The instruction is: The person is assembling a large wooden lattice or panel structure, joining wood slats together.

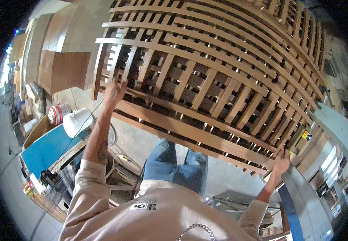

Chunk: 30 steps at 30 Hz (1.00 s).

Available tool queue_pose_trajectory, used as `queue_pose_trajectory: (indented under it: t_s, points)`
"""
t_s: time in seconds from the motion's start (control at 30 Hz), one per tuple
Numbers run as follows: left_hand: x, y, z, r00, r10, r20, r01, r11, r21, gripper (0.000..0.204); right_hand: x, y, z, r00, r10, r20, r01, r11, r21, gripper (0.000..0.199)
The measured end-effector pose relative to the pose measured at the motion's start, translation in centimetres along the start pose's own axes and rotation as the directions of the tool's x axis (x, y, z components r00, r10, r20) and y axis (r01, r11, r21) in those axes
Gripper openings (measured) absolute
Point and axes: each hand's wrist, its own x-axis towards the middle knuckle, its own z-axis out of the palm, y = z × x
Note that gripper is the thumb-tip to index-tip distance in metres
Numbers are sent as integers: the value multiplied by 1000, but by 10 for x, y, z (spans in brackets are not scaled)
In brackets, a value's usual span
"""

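A stack of slatted wooden panels (206, 87) in brown wood fills the space in front of me, with long curved-looking rails crossing rows of shorter slats. My left hand (115, 92) is closed round the near left part of the upper panel, by a slat end. At the near right corner my right hand (281, 161) grips the end of the same panel's near rail. Both arms are spread wide, and the fingertips of each hand are partly hidden. Below the upper panel, a wide plank (174, 122) of the stack juts toward my legs.
Left of me stand a white bucket (77, 122), a red and white can (59, 113) and a blue board (47, 149). A large wooden box (63, 70) is at the far left. Grey metal beams (308, 193) run along my right. Concrete floor (142, 134) shows by my legs.
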Motion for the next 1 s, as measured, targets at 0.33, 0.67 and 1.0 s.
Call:
queue_pose_trajectory:
  t_s: [0.33,0.67,1.0]
  points:
    - [183,11,-23,971,234,37,-234,919,318,57,45,-246,26,817,-576,-44,577,815,46,46]
    - [122,24,-128,919,243,311,-225,970,-96,47,34,-229,13,680,-730,74,725,653,-218,50]
    - [49,65,-192,744,124,656,-220,973,65,48,27,-188,10,649,-753,-108,744,658,-117,46]
